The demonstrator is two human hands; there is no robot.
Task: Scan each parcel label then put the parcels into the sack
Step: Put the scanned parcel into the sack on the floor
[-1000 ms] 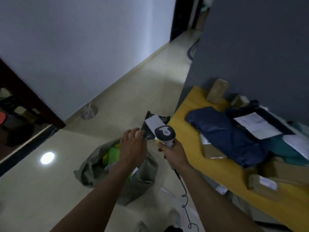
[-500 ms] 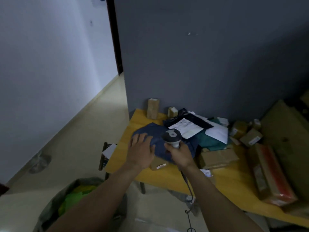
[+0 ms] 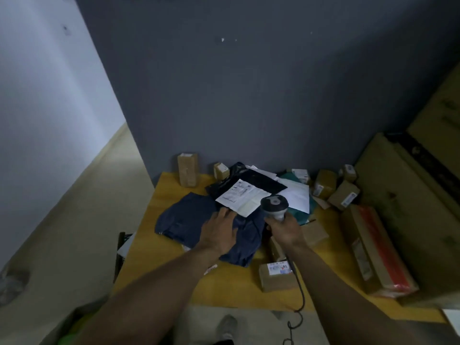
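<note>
My left hand (image 3: 221,230) lies flat, fingers spread, on a dark blue soft parcel (image 3: 189,217) on the yellow table (image 3: 164,260). The fingertips reach toward a black parcel (image 3: 263,183) with a white label (image 3: 241,200) just behind it. My right hand (image 3: 285,230) grips the handle of a grey barcode scanner (image 3: 273,205), whose head hovers over the label's right edge. Its cable (image 3: 300,295) hangs off the table's front. The sack (image 3: 74,327) sits on the floor at the lower left, mostly cut off, with something green inside.
Small brown boxes (image 3: 188,169) stand along the grey wall; another labelled box (image 3: 276,276) lies near the front edge. A long box with red tape (image 3: 375,250) and large cartons (image 3: 410,207) fill the right side. A green parcel (image 3: 302,215) lies behind the scanner.
A second ago my left hand held a small black parcel at the scanner above the sack; that parcel is gone from my hand. Both hands have moved onto the table pile.
</note>
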